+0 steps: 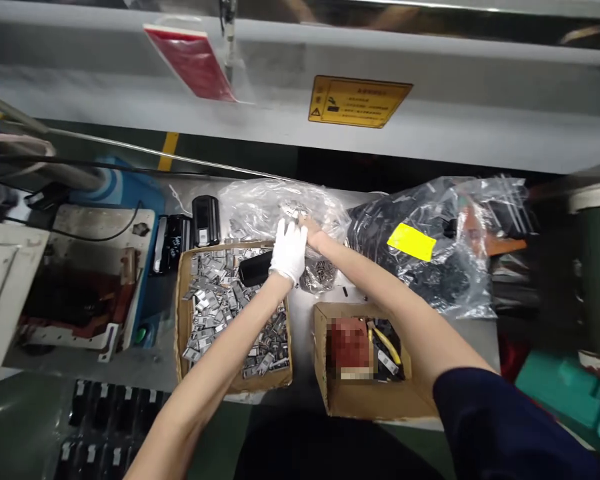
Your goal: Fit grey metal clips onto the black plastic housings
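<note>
Clear plastic bag stretches left-right on worktop, beneath and beyond gloved left hand, bare right hand; both equally near, close together, pinch indiscernible.

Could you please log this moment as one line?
left hand: white-gloved, at clear plastic bag | right hand: beside left, at bag | nearby: cardboard box of metal parts

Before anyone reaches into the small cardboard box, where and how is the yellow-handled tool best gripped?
Probably by its curved yellow handle, from above: that length lies exposed through the open top, while the cardboard walls surround it and the right forearm crosses above on the right.
</note>
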`<state>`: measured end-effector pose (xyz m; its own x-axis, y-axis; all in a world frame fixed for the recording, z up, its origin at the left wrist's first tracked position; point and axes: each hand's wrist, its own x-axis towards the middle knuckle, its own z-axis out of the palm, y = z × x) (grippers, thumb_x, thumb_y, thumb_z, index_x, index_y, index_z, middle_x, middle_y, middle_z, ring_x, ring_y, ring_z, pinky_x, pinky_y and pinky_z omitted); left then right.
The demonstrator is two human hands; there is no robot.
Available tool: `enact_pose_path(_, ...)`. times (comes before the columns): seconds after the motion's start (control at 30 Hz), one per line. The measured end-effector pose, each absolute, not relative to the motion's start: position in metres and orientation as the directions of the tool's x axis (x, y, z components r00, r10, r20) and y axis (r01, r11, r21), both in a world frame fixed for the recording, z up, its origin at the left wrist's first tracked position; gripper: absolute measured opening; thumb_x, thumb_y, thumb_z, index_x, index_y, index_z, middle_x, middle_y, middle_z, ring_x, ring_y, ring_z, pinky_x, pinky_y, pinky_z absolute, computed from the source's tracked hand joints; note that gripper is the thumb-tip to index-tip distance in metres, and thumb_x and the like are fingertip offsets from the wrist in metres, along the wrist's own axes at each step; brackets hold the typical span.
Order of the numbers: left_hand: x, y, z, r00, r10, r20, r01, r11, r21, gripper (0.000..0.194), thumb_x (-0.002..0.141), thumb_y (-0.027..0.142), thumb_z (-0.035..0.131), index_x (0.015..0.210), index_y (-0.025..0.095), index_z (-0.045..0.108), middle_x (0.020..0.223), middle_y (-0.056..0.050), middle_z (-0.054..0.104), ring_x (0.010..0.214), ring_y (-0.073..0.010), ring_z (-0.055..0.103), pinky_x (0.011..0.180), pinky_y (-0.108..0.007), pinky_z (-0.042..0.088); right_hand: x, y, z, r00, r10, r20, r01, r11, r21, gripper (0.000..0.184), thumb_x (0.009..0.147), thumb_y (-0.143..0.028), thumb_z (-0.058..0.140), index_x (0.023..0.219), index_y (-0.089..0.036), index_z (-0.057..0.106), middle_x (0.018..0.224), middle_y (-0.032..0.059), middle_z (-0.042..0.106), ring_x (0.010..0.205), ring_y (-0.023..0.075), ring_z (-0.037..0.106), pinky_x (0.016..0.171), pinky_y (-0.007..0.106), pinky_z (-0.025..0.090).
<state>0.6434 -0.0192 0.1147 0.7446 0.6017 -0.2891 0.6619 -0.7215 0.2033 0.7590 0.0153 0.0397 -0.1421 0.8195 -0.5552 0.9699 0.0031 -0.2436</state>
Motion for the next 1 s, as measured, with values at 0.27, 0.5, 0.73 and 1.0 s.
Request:
enact_pose_path(0.27,0.623,-0.007,0.128,0.727,0.564,-0.392,0.665,-0.721,0.196,0.029,0.088,0.011,0.049,0.102,0.013,0.075,0.097,-0.012,0.074,0.106,-0.031,0.067,0.117,-0.056,0.031,0.8,0.048,0.056,-0.176,0.658,-0.732,0.96,-0.047,-0.274,0.04,0.088,-0.035,0.076,0.127,-0.028,0.068,0.132,0.0083,0.062,0.103,0.0253,0.065,0.09,0.04,0.053)
enact_pose_path(0.5,0.618,0.002,0.149,0.79,0.493,-0.365,0.586,-0.782,0.212,0.031,0.087,0.011,0.051,0.106,0.015,0.075,0.101,-0.011,0.073,0.108,-0.03,0.065,0.117,-0.053,0.031,0.76,0.029,0.037,-0.047,0.686,-0.726,0.998,0.003,-0.062,0.087,0.075,0.0,0.075,0.154,-0.019,0.042,0.155,0.023,0.041,0.129,0.0429,0.05,0.099,0.051,0.05)
enact_pose_path(0.73,0.608,-0.015,0.155,0.8,0.477,-0.364,0.575,-0.782,0.24,0.037,0.088,0.01,0.05,0.114,0.02,0.074,0.109,-0.009,0.073,0.112,-0.0287,0.064,0.119,-0.05,0.031,0.76,0.006,0.034,-0.066,0.777,-0.626,0.986,-0.047,-0.162,0.051,0.086,0.004,0.052,0.133,-0.014,0.061,0.144,0.024,0.05,0.119,0.0386,0.059,0.094,0.049,0.051)
enact_pose_path(1.0,0.597,-0.032,0.153,0.777,0.486,-0.401,0.595,-0.775,0.213,0.033,0.093,0.012,0.047,0.108,0.016,0.075,0.094,-0.011,0.074,0.099,-0.0299,0.068,0.117,-0.051,0.035,0.801,0.001,0.053,0.087,0.92,-0.383,0.831,-0.28,-0.482,0.037,0.08,-0.019,0.066,0.116,-0.015,0.059,0.129,0.0129,0.055,0.087,0.0209,0.062,0.075,0.032,0.05)
